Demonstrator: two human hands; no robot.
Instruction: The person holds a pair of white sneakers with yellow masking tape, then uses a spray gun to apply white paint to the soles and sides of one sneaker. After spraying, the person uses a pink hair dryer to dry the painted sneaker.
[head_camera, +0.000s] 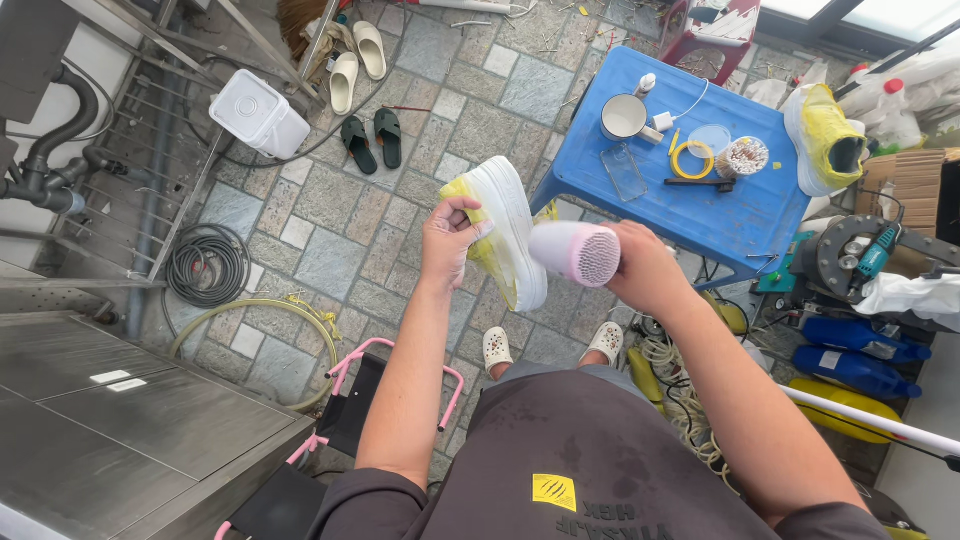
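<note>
My left hand (450, 240) grips a white thick-soled shoe (505, 225) wrapped in yellowish film, holding it up sole-outward in front of me. My right hand (640, 275) holds a pink hair dryer (575, 252); its nozzle end points at the shoe's side and its vented back faces the camera. Shoe and dryer almost touch. Below them my feet in white clogs (497, 347) rest on the stone-tile floor.
A blue plastic table (700, 215) to the right carries a metal cup (623, 116), a yellow ring, a tub of sticks and a second wrapped shoe (825, 140). A pink-framed stool (345, 410), a coiled hose (207, 265), slippers and a steel counter (120, 420) lie to the left. Tools and blue bottles crowd the right.
</note>
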